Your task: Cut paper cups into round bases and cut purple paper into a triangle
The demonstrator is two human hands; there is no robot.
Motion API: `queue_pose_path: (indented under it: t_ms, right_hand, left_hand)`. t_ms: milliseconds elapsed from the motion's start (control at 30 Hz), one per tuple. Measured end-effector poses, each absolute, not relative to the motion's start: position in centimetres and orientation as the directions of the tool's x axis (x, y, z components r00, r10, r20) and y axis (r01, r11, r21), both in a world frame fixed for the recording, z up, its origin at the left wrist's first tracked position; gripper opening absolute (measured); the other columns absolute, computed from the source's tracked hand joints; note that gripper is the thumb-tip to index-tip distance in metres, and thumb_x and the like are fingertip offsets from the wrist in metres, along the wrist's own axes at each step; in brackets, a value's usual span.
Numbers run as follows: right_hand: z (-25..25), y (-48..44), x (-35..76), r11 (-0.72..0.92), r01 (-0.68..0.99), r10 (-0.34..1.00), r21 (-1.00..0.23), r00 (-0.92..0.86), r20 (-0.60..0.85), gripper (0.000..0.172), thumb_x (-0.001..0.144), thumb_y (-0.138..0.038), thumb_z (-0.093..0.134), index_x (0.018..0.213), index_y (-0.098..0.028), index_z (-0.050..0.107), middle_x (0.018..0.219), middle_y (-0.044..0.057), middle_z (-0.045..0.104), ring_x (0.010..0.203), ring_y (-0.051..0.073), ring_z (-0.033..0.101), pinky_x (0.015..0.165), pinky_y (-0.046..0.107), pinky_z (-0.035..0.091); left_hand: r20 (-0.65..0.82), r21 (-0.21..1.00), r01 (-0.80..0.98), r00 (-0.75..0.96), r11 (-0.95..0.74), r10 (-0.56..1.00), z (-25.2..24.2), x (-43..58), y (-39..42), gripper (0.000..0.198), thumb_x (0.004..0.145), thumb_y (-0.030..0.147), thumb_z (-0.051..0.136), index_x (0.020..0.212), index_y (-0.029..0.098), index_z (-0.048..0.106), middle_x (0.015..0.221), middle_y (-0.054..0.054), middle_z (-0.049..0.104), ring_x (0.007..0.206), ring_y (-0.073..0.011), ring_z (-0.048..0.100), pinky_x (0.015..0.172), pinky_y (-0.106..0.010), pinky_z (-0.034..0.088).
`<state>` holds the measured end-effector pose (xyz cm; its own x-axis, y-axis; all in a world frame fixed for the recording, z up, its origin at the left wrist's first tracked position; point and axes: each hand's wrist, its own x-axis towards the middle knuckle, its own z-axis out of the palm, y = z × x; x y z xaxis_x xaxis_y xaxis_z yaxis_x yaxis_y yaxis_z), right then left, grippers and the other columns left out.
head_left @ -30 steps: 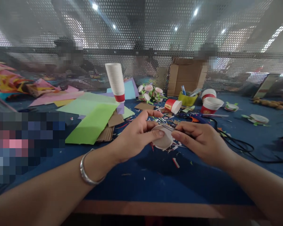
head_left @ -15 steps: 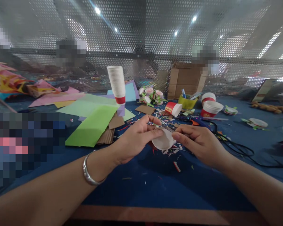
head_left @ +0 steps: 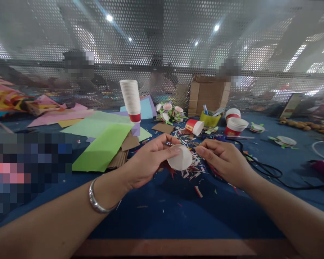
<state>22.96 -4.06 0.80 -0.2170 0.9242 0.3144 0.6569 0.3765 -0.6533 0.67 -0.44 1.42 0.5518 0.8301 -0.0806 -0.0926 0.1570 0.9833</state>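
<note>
If the right hand (head_left: 223, 156), fingers closed around a slender tool (head_left: 194, 144), presses the white paper disc (head_left: 182, 160) rightward of centre, the left hand (head_left: 148, 162), pinching its upper left, could lose grip.

Disc (head_left: 179, 158), plain white; table (head_left: 151, 223), dark blue, front edge (head_left: 167, 248) reddish-brown; toward its far edge, stacked cups (head_left: 130, 97), white, with one red band, as I see remotely; near the far left corner, paper sheet (head_left: 52, 118), pink.

A silver bangle (head_left: 92, 198) circles the left wrist (head_left: 110, 194).
</note>
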Motion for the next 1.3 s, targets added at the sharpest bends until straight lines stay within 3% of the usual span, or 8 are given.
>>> queue_pose_path:
  t_ms: [233, 433, 567, 700, 1067, 1167, 1300]
  right_hand:
    - [-0.1, -3.5, 22.6, 0.301, 0.9, 0.951, -0.316, -0.307, 0.031, 0.039, 0.098, -0.052, 0.053, 0.076, -0.02, 0.059, 0.066, 0.001, 0.061, 0.057, 0.015, 0.051, 0.053, 0.028, 0.027]
    - [0.4, -4.5, 21.7, 0.312, 0.92, 0.942, -0.237, -0.333, -0.052, 0.026, 0.096, -0.046, 0.058, 0.094, -0.021, 0.066, 0.071, 0.002, 0.069, 0.058, 0.017, 0.058, 0.053, 0.028, 0.027]
    - [0.6, -4.8, 21.5, 0.317, 0.927, 0.942, -0.198, -0.332, -0.045, 0.025, 0.095, -0.044, 0.06, 0.099, -0.02, 0.067, 0.078, 0.005, 0.073, 0.066, 0.021, 0.063, 0.056, 0.029, 0.03]
    - [0.5, -5.0, 21.7, 0.319, 0.926, 0.942, -0.2, -0.334, -0.042, 0.025, 0.094, -0.044, 0.061, 0.095, -0.02, 0.069, 0.081, 0.006, 0.074, 0.066, 0.021, 0.064, 0.056, 0.029, 0.031]
    - [1.0, -5.5, 22.3, 0.32, 0.924, 0.947, -0.21, -0.314, 0.063, 0.029, 0.096, -0.046, 0.058, 0.082, -0.021, 0.065, 0.075, 0.004, 0.071, 0.06, 0.017, 0.06, 0.054, 0.029, 0.032]
    - [1.1, -5.5, 22.6, 0.305, 0.915, 0.951, -0.265, -0.278, 0.136, 0.03, 0.097, -0.047, 0.056, 0.084, -0.022, 0.066, 0.072, 0.002, 0.071, 0.058, 0.016, 0.061, 0.052, 0.028, 0.033]
    - [0.9, -5.6, 22.8, 0.396, 0.83, 0.901, -0.392, -0.271, 0.338, 0.023, 0.098, -0.043, 0.058, 0.1, -0.022, 0.068, 0.077, 0.001, 0.074, 0.065, 0.017, 0.066, 0.058, 0.027, 0.043]
  left_hand:
    - [0.027, 0.996, 0.07, 0.443, -0.064, 0.896, 2.3, 0.5, -0.7, 0.02, 0.094, 0.034, 0.066, 0.099, 0.02, 0.052, 0.067, 0.003, 0.066, 0.049, -0.0093, 0.059, 0.043, -0.019, 0.041]
    - [0.019, 0.996, 0.073, 0.444, -0.057, 0.896, 2.6, 0.6, -1.0, 0.023, 0.093, 0.029, 0.067, 0.108, 0.02, 0.052, 0.072, 0.002, 0.069, 0.048, -0.0082, 0.057, 0.037, -0.018, 0.033]
    - [0.016, 0.999, 0.036, 0.461, -0.037, 0.887, 2.4, 0.7, -0.8, 0.029, 0.087, 0.016, 0.071, 0.111, 0.017, 0.054, 0.082, 0.0, 0.073, 0.06, -0.0079, 0.061, 0.053, -0.018, 0.047]
    - [0.049, 0.998, 0.008, 0.472, -0.06, 0.88, 1.9, 0.7, -0.5, 0.035, 0.084, 0.014, 0.072, 0.115, 0.014, 0.058, 0.095, -0.005, 0.075, 0.081, -0.0128, 0.069, 0.073, -0.023, 0.054]
    - [0.046, 0.998, 0.016, 0.488, -0.062, 0.872, 2.3, 0.8, -0.8, 0.043, 0.083, 0.014, 0.07, 0.124, 0.012, 0.058, 0.1, -0.008, 0.076, 0.089, -0.0169, 0.07, 0.079, -0.028, 0.058]
    - [0.053, 0.994, 0.055, 0.492, -0.092, 0.869, 2.4, 0.8, -0.9, 0.046, 0.082, 0.013, 0.071, 0.126, 0.012, 0.058, 0.105, -0.01, 0.076, 0.091, -0.0181, 0.07, 0.075, -0.027, 0.057]
    - [0.097, 0.988, 0.057, 0.51, -0.145, 0.855, 2.0, 0.7, -0.9, 0.051, 0.08, 0.015, 0.074, 0.129, 0.014, 0.058, 0.108, -0.01, 0.076, 0.098, -0.0191, 0.07, 0.08, -0.029, 0.056]
